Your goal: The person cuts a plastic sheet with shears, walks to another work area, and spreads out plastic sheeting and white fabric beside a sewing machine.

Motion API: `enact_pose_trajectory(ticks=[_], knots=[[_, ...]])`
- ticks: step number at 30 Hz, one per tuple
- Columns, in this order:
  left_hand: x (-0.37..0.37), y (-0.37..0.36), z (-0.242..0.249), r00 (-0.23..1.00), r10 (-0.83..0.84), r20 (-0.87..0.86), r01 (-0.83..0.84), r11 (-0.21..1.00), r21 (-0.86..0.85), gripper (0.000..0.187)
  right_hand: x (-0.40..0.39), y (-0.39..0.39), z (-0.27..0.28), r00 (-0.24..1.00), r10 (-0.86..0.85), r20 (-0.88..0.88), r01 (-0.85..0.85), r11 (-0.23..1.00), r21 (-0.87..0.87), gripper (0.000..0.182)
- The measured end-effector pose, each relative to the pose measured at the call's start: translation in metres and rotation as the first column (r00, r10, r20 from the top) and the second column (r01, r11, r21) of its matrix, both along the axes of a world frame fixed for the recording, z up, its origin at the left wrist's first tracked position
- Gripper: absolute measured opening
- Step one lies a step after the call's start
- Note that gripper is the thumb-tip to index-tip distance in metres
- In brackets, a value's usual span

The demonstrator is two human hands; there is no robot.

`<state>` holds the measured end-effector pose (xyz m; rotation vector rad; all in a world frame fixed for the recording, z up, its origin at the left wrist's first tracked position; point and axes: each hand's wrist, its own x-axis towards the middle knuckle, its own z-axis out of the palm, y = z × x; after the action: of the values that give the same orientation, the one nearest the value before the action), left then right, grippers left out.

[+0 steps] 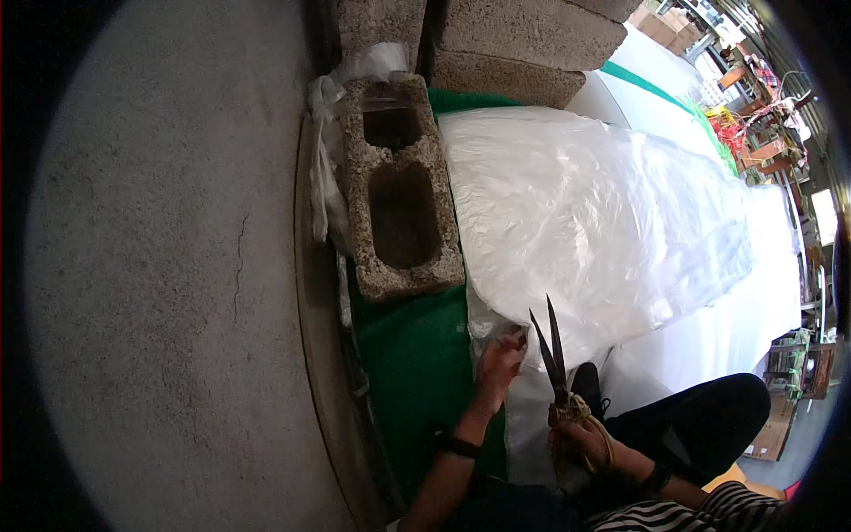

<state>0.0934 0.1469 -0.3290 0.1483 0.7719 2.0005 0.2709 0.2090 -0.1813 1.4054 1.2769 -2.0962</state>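
Note:
My right hand [583,442] grips a pair of long-bladed scissors [558,377] by handles that look wrapped in yellowish cord. The blades point up the view and stand slightly apart, over the white plastic sheeting [585,222]. To their left, my left hand [502,362] is closed at the near edge of that sheeting, its fingertips pinching the plastic. The sheeting is glossy and wrinkled, spread in a large piece. Part of my left fingers is hidden in the folds.
A hollow concrete block [403,279] sits on green fabric [412,381] along the sheeting's left edge. More blocks [523,44] are stacked at the top. Bare concrete floor [177,266] lies left. My bent knee [727,408] is at right, with cluttered shelving beyond.

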Motion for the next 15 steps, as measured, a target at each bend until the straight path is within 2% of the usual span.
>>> enact_pose_trajectory(ticks=[1, 2, 4, 5, 6, 7, 8, 9, 10, 12, 13, 14, 15], knots=[[-0.009, 0.001, -0.006, 0.848, -0.117, 0.517, 0.054, 0.989, 0.135, 0.037, -0.002, -0.001, 0.005, 1.0, -0.003, -0.003, 0.003, 1.0, 0.005, 0.028], [-0.017, 0.005, -0.012, 0.85, -0.123, 0.512, 0.059, 0.988, 0.141, 0.037, -0.008, -0.005, 0.013, 1.0, -0.012, -0.007, 0.012, 0.999, 0.047, 0.027], [-0.033, 0.016, -0.021, 0.906, -0.055, 0.42, 0.151, 0.968, -0.199, 0.049, -0.017, -0.009, 0.025, 1.0, -0.018, -0.01, 0.019, 0.995, 0.095, 0.027], [-0.044, 0.022, -0.014, 0.978, -0.023, 0.207, 0.1, 0.924, -0.369, 0.042, -0.02, -0.009, 0.03, 0.999, 0.043, -0.027, -0.037, 0.98, 0.196, 0.031], [-0.042, 0.026, -0.019, 0.978, -0.024, 0.207, 0.1, 0.925, -0.365, 0.042, -0.024, -0.009, 0.032, 0.994, 0.104, -0.037, -0.089, 0.952, 0.294, 0.036], [-0.04, 0.033, -0.029, 0.998, -0.059, -0.005, 0.05, 0.892, -0.449, 0.04, -0.027, -0.006, 0.029, 0.994, 0.104, -0.038, -0.088, 0.95, 0.299, 0.036], [-0.037, 0.04, -0.04, 0.97, -0.109, -0.216, -0.018, 0.856, -0.516, 0.039, -0.031, 0.0, 0.022, 0.986, 0.165, 0.029, -0.161, 0.889, 0.429, 0.046], [-0.035, 0.045, -0.039, 0.871, -0.153, -0.467, -0.161, 0.809, -0.565, 0.039, -0.037, 0.007, 0.014, 0.972, 0.212, 0.102, -0.233, 0.805, 0.546, 0.057], [-0.028, 0.05, -0.037, 0.868, -0.158, -0.47, -0.154, 0.814, -0.56, 0.039, -0.046, 0.011, 0.008, 0.974, 0.203, 0.102, -0.225, 0.803, 0.551, 0.057], [-0.021, 0.054, -0.007, 0.847, -0.026, -0.531, -0.226, 0.887, -0.404, 0.041, -0.073, 0.022, -0.006, 0.985, 0.173, 0.024, -0.128, 0.623, 0.772, 0.066], [-0.015, 0.06, -0.013, 0.839, -0.038, -0.543, -0.226, 0.884, -0.41, 0.044, -0.086, 0.029, -0.012, 0.984, 0.174, 0.024, -0.129, 0.622, 0.772, 0.066], [-0.017, 0.06, -0.002, 0.931, -0.074, -0.356, -0.075, 0.919, -0.386, 0.047, -0.1, 0.036, -0.018, 0.974, 0.212, 0.085, -0.179, 0.476, 0.861, 0.067], [-0.022, 0.057, 0.018, 0.924, -0.106, -0.369, -0.059, 0.91, -0.409, 0.046, -0.112, 0.043, -0.023, 0.959, 0.241, 0.151, -0.224, 0.317, 0.922, 0.067]])
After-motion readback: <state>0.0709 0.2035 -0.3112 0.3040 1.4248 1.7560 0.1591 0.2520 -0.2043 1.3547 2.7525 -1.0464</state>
